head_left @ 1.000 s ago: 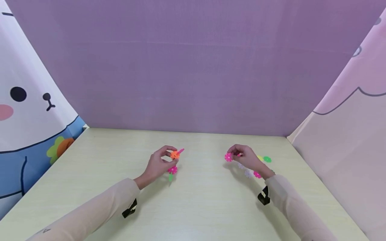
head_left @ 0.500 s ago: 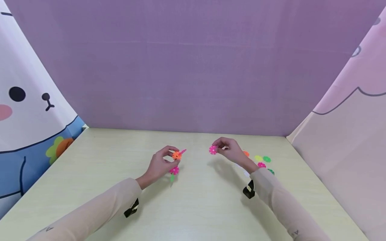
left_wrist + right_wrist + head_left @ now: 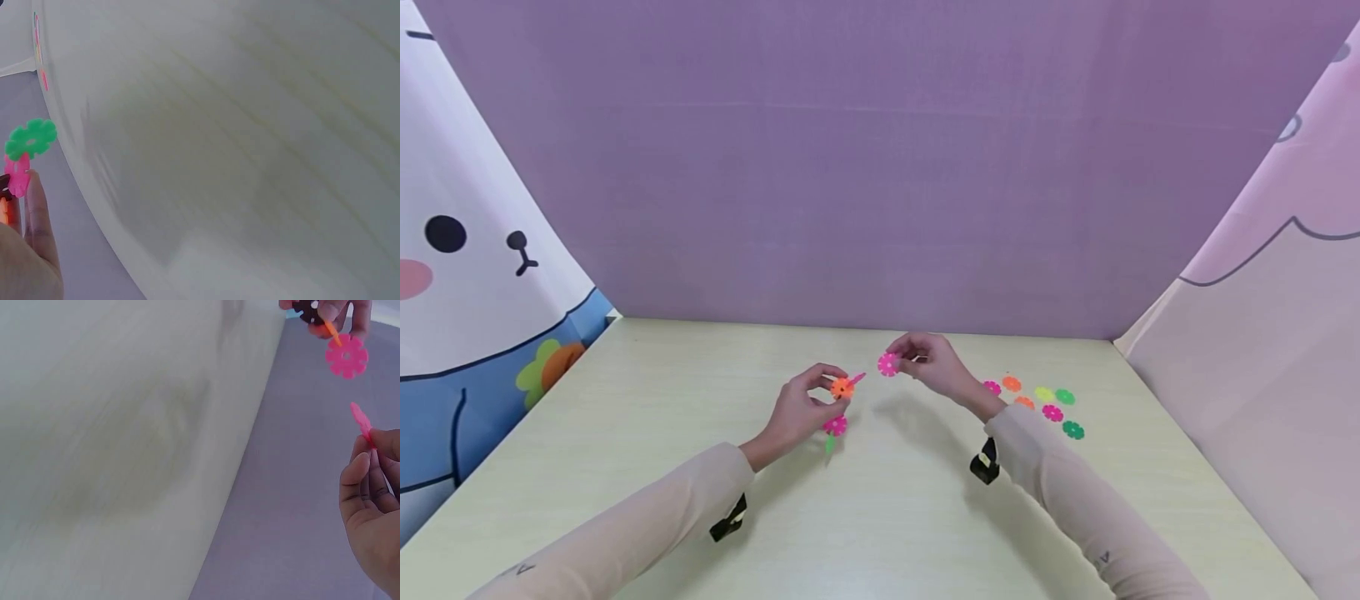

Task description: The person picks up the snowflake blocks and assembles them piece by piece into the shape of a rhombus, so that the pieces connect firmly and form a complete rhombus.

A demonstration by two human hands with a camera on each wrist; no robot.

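My left hand [image 3: 793, 412] pinches a chain of joined notched plastic discs. An orange disc [image 3: 842, 389] is at the fingers, and a pink disc [image 3: 356, 364] juts out beyond it. Also in the chain is a dark disc [image 3: 306, 310], best seen in the right wrist view. Below the hand hang another pink disc [image 3: 836, 427] and a green disc [image 3: 41, 130]. My right hand [image 3: 936, 367] pinches a loose pink disc [image 3: 888, 364] between thumb and fingers, above the table. A small gap separates this disc from the chain.
Several loose discs lie on the pale table [image 3: 880, 517] at the right, among them a yellow disc [image 3: 1044, 394], a light green disc [image 3: 1064, 397] and a dark green disc [image 3: 1073, 430]. A purple panel [image 3: 880, 167] stands behind the table; printed cloths flank it.
My right hand has carried its pink disc leftward from the loose discs, up close to the chain, uncovering more of them. The left hand with the chain has shifted slightly right.
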